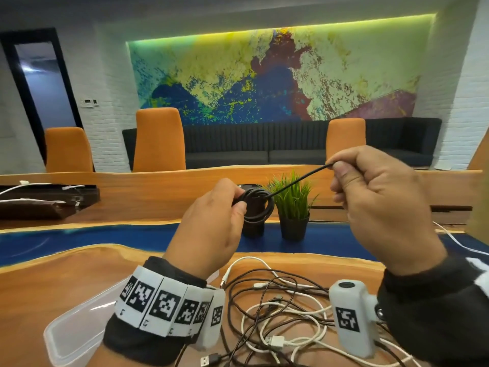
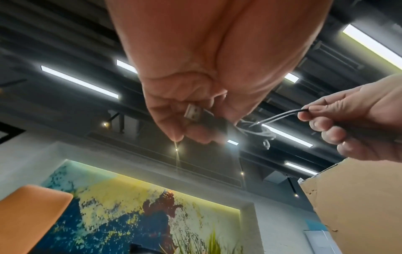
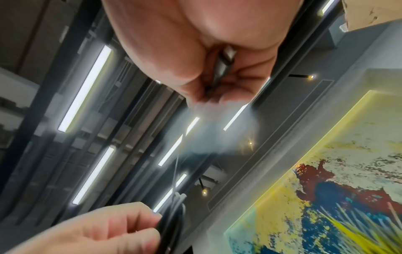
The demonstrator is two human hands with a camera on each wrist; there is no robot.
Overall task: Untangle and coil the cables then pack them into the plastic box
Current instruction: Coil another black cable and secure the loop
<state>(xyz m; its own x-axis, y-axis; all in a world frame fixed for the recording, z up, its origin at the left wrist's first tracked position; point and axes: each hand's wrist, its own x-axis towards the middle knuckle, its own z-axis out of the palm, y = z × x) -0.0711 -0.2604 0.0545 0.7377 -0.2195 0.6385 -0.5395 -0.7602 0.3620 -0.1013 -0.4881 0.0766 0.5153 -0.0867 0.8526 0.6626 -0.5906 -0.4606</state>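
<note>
My left hand [image 1: 232, 200] grips a black cable wound into a small coil [image 1: 258, 206], raised above the table. Its USB plug [image 2: 193, 114] lies inside my left fingers. From the coil a taut free end [image 1: 299, 180] runs up and right to my right hand [image 1: 334, 165], which pinches it between thumb and forefinger. The cable's other plug [image 3: 226, 56] sits in my right palm. A tangle of white and dark cables [image 1: 280, 311] lies on the wooden table below my hands. The clear plastic box [image 1: 76, 332] sits at the lower left, partly hidden by my left wrist.
Two black pots, one with a green plant [image 1: 292, 205], stand on the blue strip of the table [image 1: 79, 282] just behind my hands. A dark tray with white cables [image 1: 45, 200] is at the far left. Orange chairs [image 1: 158, 139] and a dark sofa line the far side.
</note>
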